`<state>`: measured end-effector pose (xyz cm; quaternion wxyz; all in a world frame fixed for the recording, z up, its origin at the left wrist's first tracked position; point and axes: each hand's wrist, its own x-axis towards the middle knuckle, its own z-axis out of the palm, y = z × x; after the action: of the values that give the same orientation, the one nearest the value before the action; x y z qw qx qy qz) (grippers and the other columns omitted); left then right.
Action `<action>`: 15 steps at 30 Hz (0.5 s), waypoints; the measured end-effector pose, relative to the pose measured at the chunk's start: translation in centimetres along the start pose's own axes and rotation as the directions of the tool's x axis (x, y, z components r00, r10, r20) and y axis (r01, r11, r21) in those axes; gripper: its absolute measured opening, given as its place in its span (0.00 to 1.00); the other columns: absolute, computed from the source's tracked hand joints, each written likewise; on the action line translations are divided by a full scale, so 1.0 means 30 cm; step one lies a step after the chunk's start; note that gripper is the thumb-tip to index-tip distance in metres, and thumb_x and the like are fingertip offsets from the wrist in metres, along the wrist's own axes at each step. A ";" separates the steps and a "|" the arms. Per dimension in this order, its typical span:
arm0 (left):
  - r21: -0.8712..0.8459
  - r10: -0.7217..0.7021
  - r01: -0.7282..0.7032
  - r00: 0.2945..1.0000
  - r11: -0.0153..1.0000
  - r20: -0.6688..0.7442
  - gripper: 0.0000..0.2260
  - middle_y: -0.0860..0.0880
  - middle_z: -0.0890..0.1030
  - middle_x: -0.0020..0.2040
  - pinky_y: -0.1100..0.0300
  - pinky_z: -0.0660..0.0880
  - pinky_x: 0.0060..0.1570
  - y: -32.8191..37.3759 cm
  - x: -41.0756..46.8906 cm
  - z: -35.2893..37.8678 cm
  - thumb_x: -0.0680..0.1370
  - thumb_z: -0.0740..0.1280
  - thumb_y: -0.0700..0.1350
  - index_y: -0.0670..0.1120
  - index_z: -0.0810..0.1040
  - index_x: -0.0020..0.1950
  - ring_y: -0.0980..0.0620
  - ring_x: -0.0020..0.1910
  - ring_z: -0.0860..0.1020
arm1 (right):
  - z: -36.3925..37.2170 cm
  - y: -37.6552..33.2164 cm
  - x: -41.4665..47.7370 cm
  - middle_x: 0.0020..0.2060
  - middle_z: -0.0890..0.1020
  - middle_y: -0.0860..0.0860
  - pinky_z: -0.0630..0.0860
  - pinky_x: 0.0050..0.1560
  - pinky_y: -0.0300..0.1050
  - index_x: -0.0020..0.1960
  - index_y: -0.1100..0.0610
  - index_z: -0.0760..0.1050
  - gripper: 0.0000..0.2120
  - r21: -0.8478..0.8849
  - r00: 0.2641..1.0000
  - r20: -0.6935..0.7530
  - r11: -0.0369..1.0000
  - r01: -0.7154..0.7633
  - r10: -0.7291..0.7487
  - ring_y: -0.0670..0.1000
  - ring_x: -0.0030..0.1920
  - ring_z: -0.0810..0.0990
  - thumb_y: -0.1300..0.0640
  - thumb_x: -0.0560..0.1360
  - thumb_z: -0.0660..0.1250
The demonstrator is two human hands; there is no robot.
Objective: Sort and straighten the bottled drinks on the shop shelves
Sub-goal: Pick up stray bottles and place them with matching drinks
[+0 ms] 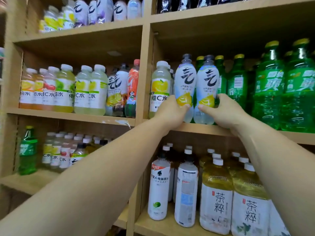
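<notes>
Two pale-blue sparkling-water bottles with dark caps and a yellow lemon on the label stand side by side at the front of the middle right shelf (pixel 196 127). My left hand (pixel 170 113) grips the lower part of the left bottle (pixel 185 82). My right hand (pixel 223 111) grips the lower part of the right bottle (pixel 207 82). Both bottles are upright with their labels facing me. A yellow vitamin-C water bottle (pixel 160 86) stands just left of them.
Large green soda bottles (pixel 267 89) fill the shelf to the right. In the left bay stands a row of vitamin water bottles (pixel 64 89), then another sparkling-water bottle (pixel 117 89) and an orange bottle (pixel 133 89). Tea bottles (pixel 216 198) and white bottles (pixel 158 188) stand below.
</notes>
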<state>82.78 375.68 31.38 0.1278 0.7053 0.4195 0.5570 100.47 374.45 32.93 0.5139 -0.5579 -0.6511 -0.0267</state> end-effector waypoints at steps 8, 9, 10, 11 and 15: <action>-0.182 -0.067 0.065 0.998 0.981 -0.005 0.23 0.50 0.79 0.58 0.57 0.75 0.46 0.019 -0.001 -0.002 0.78 0.72 0.56 0.48 0.70 0.67 0.51 0.54 0.79 | -0.005 0.007 -0.014 0.51 0.80 0.50 0.78 0.52 0.52 0.58 0.54 0.72 0.23 0.120 1.000 -0.009 0.993 -0.011 0.012 0.53 0.50 0.81 0.41 0.74 0.75; -0.190 -0.067 0.065 0.998 0.980 -0.005 0.22 0.50 0.79 0.58 0.58 0.74 0.44 0.022 -0.008 -0.005 0.78 0.72 0.56 0.48 0.70 0.66 0.52 0.54 0.79 | -0.006 0.005 -0.020 0.51 0.79 0.49 0.76 0.50 0.51 0.57 0.54 0.71 0.22 0.122 1.000 -0.011 0.993 -0.002 0.004 0.53 0.50 0.80 0.41 0.74 0.74; -0.200 -0.063 0.061 0.998 0.978 -0.005 0.21 0.51 0.79 0.58 0.59 0.74 0.44 0.023 -0.010 -0.005 0.78 0.72 0.56 0.48 0.71 0.65 0.53 0.53 0.79 | -0.006 0.005 -0.023 0.50 0.78 0.49 0.75 0.49 0.50 0.57 0.53 0.70 0.22 0.120 1.000 -0.015 0.993 0.006 -0.004 0.52 0.50 0.79 0.40 0.75 0.73; -0.206 -0.060 0.058 0.998 0.977 0.000 0.19 0.51 0.80 0.57 0.58 0.75 0.46 0.028 -0.014 -0.005 0.78 0.72 0.55 0.48 0.72 0.64 0.53 0.54 0.79 | -0.008 0.008 -0.027 0.50 0.79 0.49 0.76 0.50 0.51 0.57 0.53 0.70 0.23 0.122 1.000 -0.021 0.992 0.015 -0.013 0.53 0.50 0.79 0.38 0.75 0.73; -0.218 -0.023 0.024 1.000 0.976 0.009 0.15 0.51 0.83 0.56 0.52 0.81 0.54 0.057 -0.047 -0.018 0.78 0.72 0.53 0.50 0.76 0.61 0.50 0.54 0.83 | -0.007 0.016 -0.037 0.52 0.81 0.51 0.79 0.54 0.56 0.59 0.55 0.72 0.25 0.156 0.998 -0.047 0.987 0.038 -0.031 0.55 0.51 0.81 0.37 0.74 0.72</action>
<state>83.01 373.45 31.73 0.2123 0.6838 0.3635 0.5959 100.78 373.72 31.99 0.5699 -0.5038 -0.6492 0.0032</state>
